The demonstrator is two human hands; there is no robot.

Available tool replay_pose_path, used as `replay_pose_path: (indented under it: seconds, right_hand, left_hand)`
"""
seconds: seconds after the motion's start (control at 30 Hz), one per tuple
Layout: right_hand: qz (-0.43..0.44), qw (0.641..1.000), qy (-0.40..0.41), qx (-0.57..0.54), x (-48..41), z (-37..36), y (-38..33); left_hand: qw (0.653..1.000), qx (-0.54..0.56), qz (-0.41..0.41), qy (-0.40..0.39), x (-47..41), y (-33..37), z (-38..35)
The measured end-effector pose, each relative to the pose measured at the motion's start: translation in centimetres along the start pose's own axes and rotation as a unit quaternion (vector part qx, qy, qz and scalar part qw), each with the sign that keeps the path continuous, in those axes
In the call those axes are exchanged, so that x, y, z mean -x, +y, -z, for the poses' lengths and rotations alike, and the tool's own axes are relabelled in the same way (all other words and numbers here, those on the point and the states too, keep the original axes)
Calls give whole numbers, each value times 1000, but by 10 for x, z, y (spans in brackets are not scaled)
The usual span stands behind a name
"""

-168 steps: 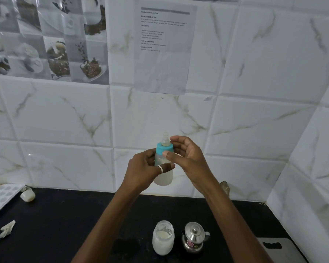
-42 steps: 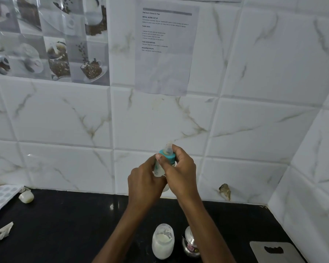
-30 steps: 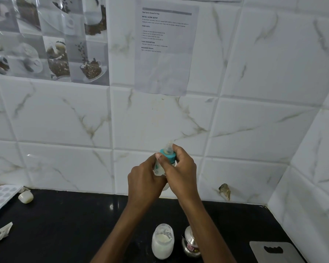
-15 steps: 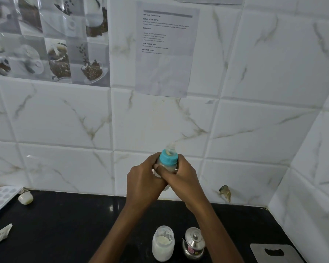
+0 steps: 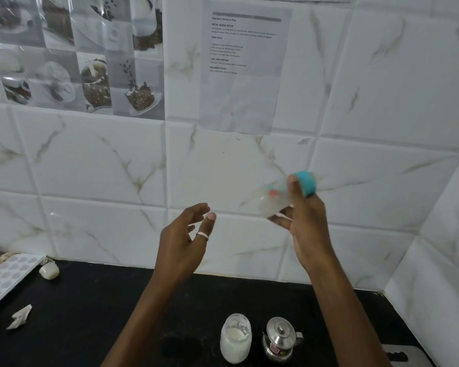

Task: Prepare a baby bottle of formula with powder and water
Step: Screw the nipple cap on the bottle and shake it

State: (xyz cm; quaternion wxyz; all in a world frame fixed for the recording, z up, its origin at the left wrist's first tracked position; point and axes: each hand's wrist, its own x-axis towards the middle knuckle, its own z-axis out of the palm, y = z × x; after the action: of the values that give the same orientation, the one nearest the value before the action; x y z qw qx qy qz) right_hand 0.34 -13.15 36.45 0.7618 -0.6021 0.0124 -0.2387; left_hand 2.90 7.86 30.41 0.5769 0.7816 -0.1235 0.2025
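Released by the open-fingered left hand (image 5: 186,241), the bottle (image 5: 278,198) now tilts in the right hand's (image 5: 304,221) grip.

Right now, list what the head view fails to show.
Head view:
- Baby bottle: motion blur smears it; liquid level and teat unreadable.
- Right hand: its grip hides part of the bottle.
- Wall sheet: print too small to read.
- Grey board: cut by the bottom edge.
- White tray: cut by the left edge.
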Motion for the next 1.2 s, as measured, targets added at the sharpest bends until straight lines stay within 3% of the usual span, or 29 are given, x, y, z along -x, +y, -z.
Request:
replay_pose_path:
  seconds: [0.1, 0.23, 0.3, 0.47, 0.53, 0.67, 0.73, 0.83, 0.9, 0.97, 1.03, 1.13, 1.2]
  right_hand:
    - [4, 996, 9, -91, 2, -17, -9]
    - [-29, 984, -145, 100, 21, -33, 4]
    - [-27, 977, -172, 123, 21, -33, 8]
    - [-3, 991, -32, -133, -5, -24, -17]
    - [8, 986, -12, -166, -9, -28, -21]
    - [-13, 988, -142, 54, 9, -42, -13]
    - [-6, 981, -162, 108, 11, -43, -8]
    - [-2, 996, -80, -39, 1, -35, -18]
    - [18, 986, -13, -163, -10, -29, -27]
    - [30, 978, 22, -206, -13, -27, -29]
    - [20, 987, -1, -158, -5, -32, -26]
    - [-6, 994, -107, 23, 12, -41, -12]
    - [3, 991, -120, 63, 13, -41, -10]
  left_hand:
    - [1000, 4, 2, 28, -5, -2, 3]
    - [999, 3, 3, 34, -10, -6, 5]
    - [999, 1, 9, 35, -11, -9, 6]
    - [999, 14, 27, 43, -8, -12, 9]
    - [999, 17, 30, 41, -8, -14, 9]
    - [999, 12, 31, 29, -12, -15, 5]
    - [999, 15, 34, 23, -13, -14, 3]
    - [999, 19, 39, 21, -12, -13, 1]
    - [999, 23, 43, 20, -12, -13, 1]
    - [998, 25, 44, 20, -13, -14, 0]
    - [999, 25, 41, 20, -15, -14, -1]
    - [999, 23, 33, 17, -18, -12, -4]
    - [999, 20, 29, 14, -19, -11, -5]
